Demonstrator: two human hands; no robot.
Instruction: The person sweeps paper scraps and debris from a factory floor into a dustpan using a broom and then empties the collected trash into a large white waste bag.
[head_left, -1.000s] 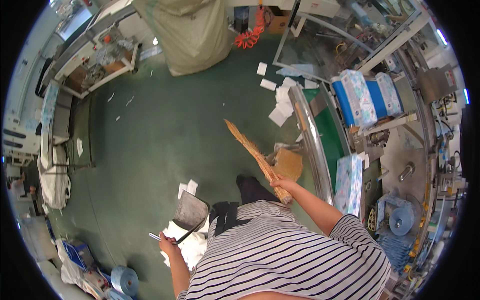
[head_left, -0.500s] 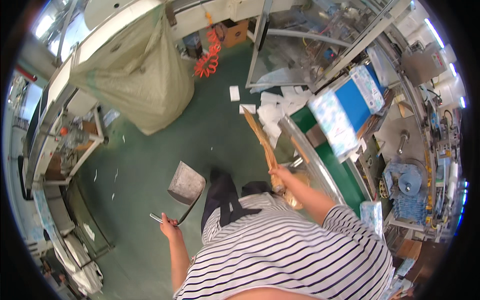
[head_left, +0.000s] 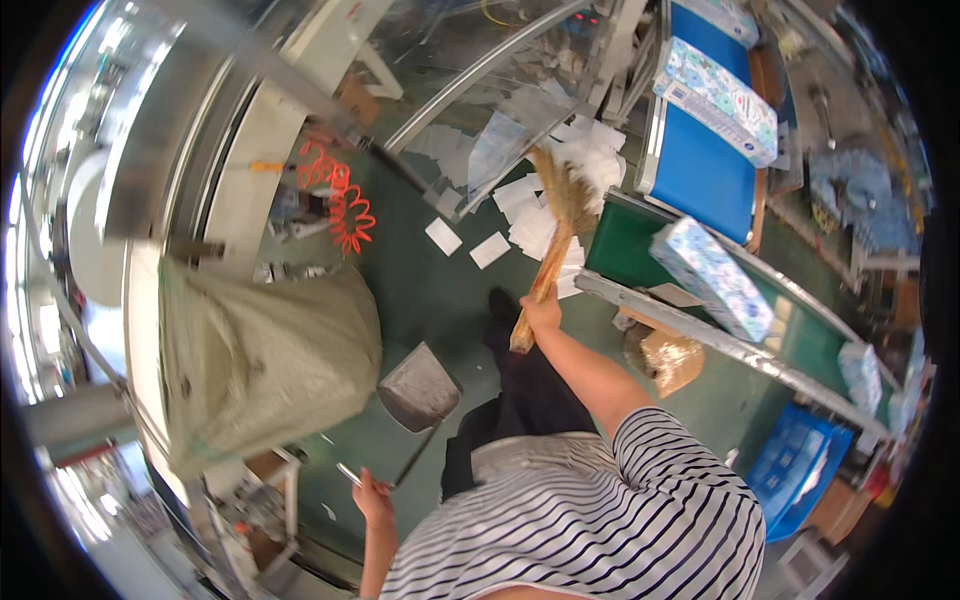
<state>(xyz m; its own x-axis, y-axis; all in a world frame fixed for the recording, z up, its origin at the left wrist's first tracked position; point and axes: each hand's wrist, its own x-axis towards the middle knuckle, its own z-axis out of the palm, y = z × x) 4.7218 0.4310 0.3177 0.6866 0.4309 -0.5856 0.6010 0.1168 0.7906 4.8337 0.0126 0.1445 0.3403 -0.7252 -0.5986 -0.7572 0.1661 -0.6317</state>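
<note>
My right hand is wrapped round the lower handle of a straw broom. The broom's bristles reach forward onto a heap of white paper sheets on the green floor. At lower left, my left hand grips the thin metal handle of a dustpan. The pan hangs just ahead of my legs, and I see nothing in it. Two single white sheets lie apart from the heap, left of the broom.
A conveyor with a green belt runs along the right and carries a blue-patterned package. Beyond it is a blue belt. A large greenish sack hangs at left, near a red coiled hose. A blue bin stands at lower right.
My view and body have turned to the right and moved nearer the paper heap. The broom has swung forward, its bristles now over the sheets. The dustpan stays in my left hand.
</note>
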